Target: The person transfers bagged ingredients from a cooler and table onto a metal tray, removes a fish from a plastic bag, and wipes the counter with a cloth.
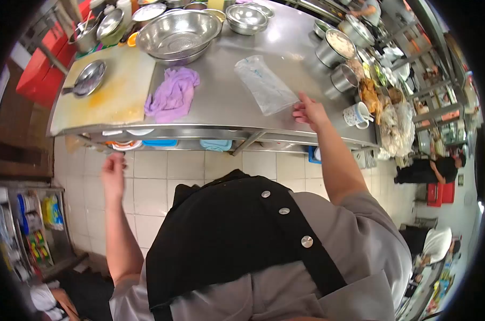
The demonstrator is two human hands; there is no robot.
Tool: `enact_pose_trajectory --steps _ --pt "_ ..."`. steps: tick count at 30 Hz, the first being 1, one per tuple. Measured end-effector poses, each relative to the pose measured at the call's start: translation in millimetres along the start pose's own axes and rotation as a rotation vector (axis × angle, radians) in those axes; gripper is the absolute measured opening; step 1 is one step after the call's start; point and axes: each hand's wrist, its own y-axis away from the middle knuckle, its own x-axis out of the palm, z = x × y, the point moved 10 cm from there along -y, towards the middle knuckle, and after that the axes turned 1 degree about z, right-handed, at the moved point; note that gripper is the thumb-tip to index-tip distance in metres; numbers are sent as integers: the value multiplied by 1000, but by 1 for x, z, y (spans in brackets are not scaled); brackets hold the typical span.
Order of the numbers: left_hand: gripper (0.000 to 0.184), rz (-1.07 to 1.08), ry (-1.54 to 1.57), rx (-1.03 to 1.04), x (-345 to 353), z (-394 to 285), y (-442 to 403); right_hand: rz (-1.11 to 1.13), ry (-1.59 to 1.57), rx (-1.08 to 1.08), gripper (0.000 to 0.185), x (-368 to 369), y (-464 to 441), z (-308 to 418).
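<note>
My right hand is over the front part of the steel counter, its fingers apart, beside the lower right corner of a clear plastic bag. Whether a fingertip touches the bag is hard to tell. The bag lies flat on the metal. In front of the counter's left part hangs my left hand, fingers loosely curled, away from any object; whether anything is in it cannot be made out. A crumpled purple cloth lies left of the bag, beside a stained cutting board with a metal bowl on it.
Large steel bowls stand at the back. On the right are pots, a patterned mug and bagged food. A lower shelf holds a blue tray. People stand at right and lower left.
</note>
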Motion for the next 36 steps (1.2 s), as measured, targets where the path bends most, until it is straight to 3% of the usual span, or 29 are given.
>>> enact_pose_trajectory --steps 2,5,6,7,12,15,20,24,27,30,33,36 --pt "28 -102 -41 61 -43 -33 -61 -49 17 -46 58 -23 8 -7" --pt "40 -333 9 64 -106 -50 -152 -64 34 -8 48 -46 33 -29" --pt "50 -392 45 -37 -113 -67 -164 -21 96 6 44 -57 33 -44" --pt "53 -402 103 -51 -120 -77 -181 -120 120 -23 40 -59 55 -41" --pt "43 -429 165 -304 -138 -66 -264 -99 222 29 35 -72 96 -83" --pt "37 -493 306 -320 -146 -40 -304 -117 199 66 33 -69 118 -103" --pt "30 -597 -79 -238 -164 -57 -332 -138 164 68 31 -77 138 -124" --pt "32 -467 -16 -113 -137 -115 -327 -147 156 101 31 -77 151 -137" --pt "29 -404 -230 -113 -137 -122 -332 -150 166 108 32 -72 158 -141" --pt "29 -387 -274 -268 -140 -108 -316 -143 134 111 32 -67 163 -147" --pt "33 -430 21 -409 -130 -96 -295 -137 127 115 32 -65 166 -151" --pt "33 -323 214 -432 -127 -93 -302 -127 125 118 32 -62 169 -149"
